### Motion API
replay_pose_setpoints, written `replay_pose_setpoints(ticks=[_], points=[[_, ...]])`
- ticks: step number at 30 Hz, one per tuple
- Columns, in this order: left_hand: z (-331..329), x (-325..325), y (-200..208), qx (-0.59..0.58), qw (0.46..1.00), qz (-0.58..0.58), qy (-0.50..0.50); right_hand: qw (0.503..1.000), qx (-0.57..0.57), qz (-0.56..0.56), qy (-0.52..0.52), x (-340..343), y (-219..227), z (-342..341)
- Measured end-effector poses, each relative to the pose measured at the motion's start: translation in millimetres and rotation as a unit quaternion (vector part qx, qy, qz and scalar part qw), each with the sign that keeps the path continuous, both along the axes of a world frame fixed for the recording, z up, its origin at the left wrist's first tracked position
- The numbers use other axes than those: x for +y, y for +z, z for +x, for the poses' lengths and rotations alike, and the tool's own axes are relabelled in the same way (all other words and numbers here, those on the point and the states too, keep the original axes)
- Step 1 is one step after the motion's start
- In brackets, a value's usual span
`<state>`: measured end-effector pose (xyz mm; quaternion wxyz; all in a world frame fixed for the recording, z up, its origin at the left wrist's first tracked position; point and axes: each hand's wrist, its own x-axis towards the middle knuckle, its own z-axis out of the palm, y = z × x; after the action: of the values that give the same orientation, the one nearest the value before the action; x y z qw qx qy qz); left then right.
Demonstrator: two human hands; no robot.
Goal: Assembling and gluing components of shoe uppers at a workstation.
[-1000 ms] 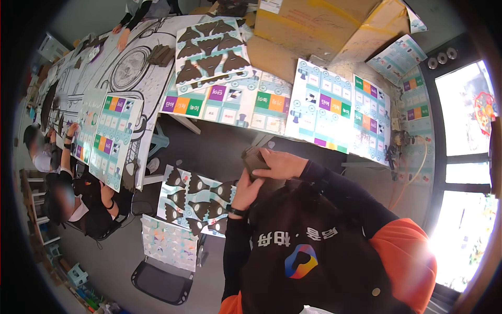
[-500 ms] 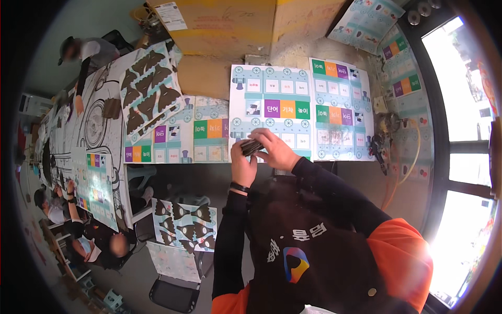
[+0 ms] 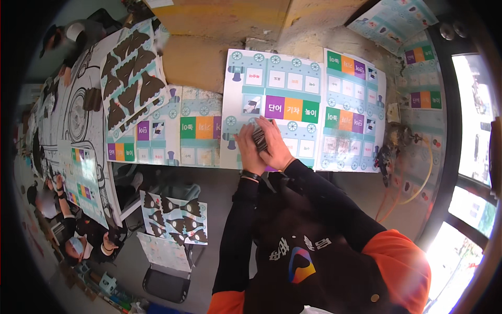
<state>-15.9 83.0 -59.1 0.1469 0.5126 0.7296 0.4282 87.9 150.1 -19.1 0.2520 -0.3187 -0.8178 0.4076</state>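
Note:
A small stack of dark brown pieces (image 3: 259, 138) stands between my two hands, its edges showing as thin lines. My left hand (image 3: 248, 150), a dark band at its wrist, is closed along the stack's left side. Fingers bent over the top and right side, my right hand (image 3: 276, 146) presses the stack from the other side. Both hands are over the near edge of a printed sheet (image 3: 248, 100) with pale blue train drawings and purple, orange and green blocks. What each piece in the stack looks like is hidden.
Another printed sheet (image 3: 350, 99) adjoins on the right. Sheets with dark brown shapes (image 3: 130, 73) lie at the left. Beyond the table stand cardboard boxes (image 3: 230, 23). A chair (image 3: 166, 285) holds more sheets; co-workers (image 3: 86, 238) are at the far left. Hoses (image 3: 418, 172) hang at right.
My right hand has closed further round the stack, and the stack now stands more upright between my palms. The whole view has shifted slightly.

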Motion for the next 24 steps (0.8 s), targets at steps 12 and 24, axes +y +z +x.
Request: replay_pose_setpoints(ticks=[12,24], points=[[-5.4,-31.5,10.6,-0.03,0.991,0.113,0.069,0.964,0.05,-0.259,-0.008,-33.1,-38.8,5.6],[13.9,-114.0,74.0,-0.003,0.996,0.01,0.086,0.994,0.051,-0.049,0.08,-102.6,60.3,0.6]])
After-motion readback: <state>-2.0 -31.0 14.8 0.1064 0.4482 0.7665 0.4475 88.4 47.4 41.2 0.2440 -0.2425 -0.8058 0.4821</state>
